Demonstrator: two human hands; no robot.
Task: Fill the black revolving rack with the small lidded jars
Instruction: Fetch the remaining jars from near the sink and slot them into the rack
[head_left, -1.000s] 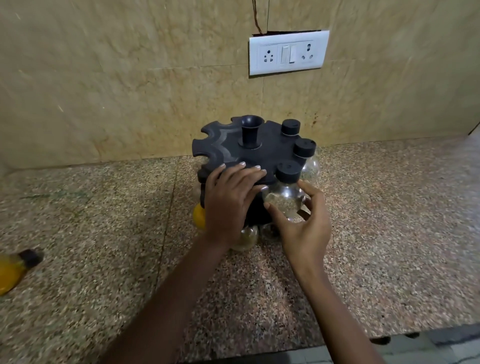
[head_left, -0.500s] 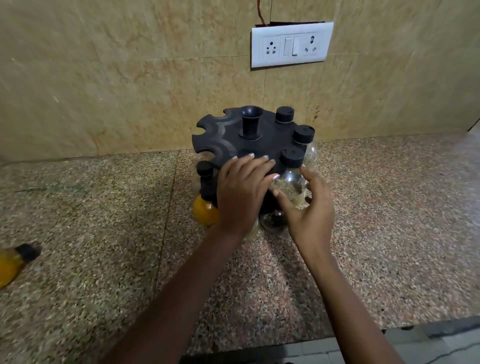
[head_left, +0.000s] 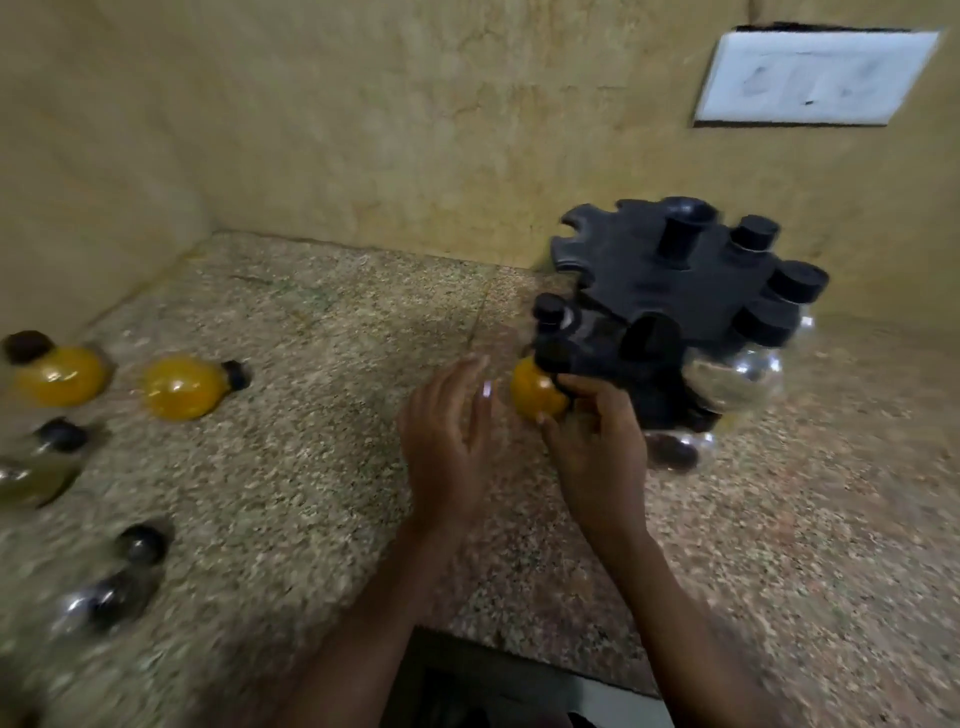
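Mid-fill on the black revolving rack (head_left: 670, 291). Right hand (head_left: 597, 447) grip curled onto the yellow jar (head_left: 537, 392) hanging in a lower-tier slot; seating or steadying, blur hides which. Left hand (head_left: 449, 441) grip loose, fingers straight, holding nothing, just left of that jar. Upper tier right of the grips: three capped clear jars seated, notches on the far-left rim empty. Loose jars well left of both grips on the tabletop (head_left: 322, 467): nearest yellow one (head_left: 179, 387) on its side, another yellow (head_left: 60, 375) beyond it, darker ones nearer the front edge. Likely next: let go, reach left for the nearest jar, spin an empty notch forward, hang by the neck.
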